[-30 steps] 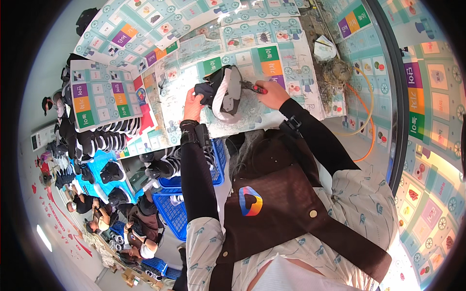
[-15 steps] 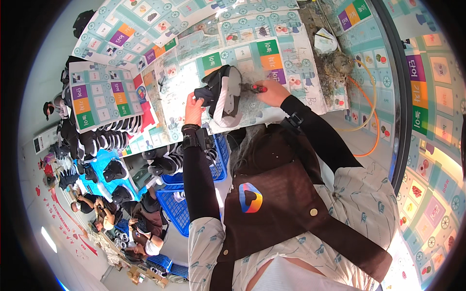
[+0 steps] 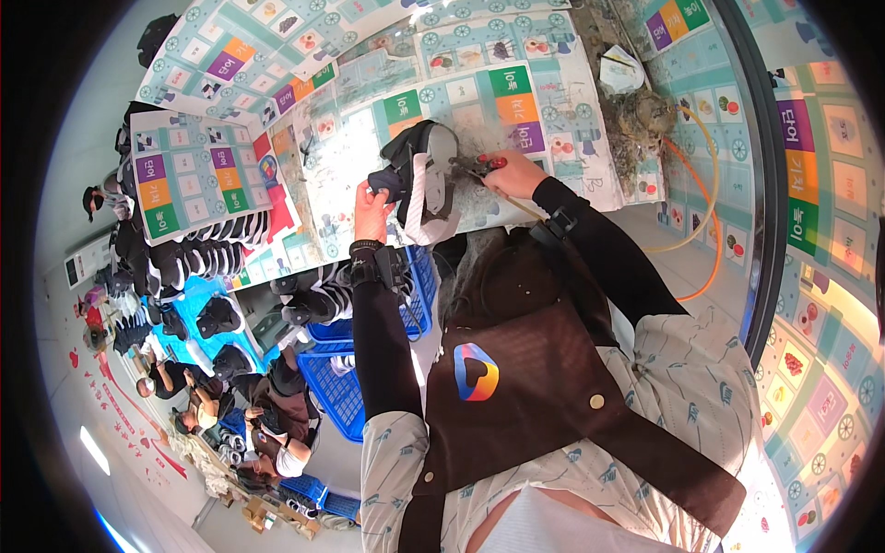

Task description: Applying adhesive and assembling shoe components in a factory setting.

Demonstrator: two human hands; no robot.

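Note:
On the covered worktable a black shoe [image 3: 401,147] lies on its side, its pale sole [image 3: 441,170] turned toward the right. My left hand [image 3: 371,214] grips the dark upper near the opening, fingers closed on it. In my closed right hand [image 3: 518,175] is a small dark hand tool with a red part [image 3: 487,164]; its tip is at the sole's right side, and contact cannot be made out. A pale hose trails below this hand. Grey dust or lint covers the table cover around the sole.
Several shoes [image 3: 217,318] stand in rows at the left, beside blue crates [image 3: 336,396]. A yellow hose [image 3: 712,184] and an orange hose [image 3: 705,286] hang at the right. Dusty clutter [image 3: 641,120] sits at the table's right end. Other people [image 3: 267,433] work at lower left.
The tool has turned and shifted slightly at the sole, and the hose below my right hand now shows. My left hand keeps its grip; the shoe has barely moved.

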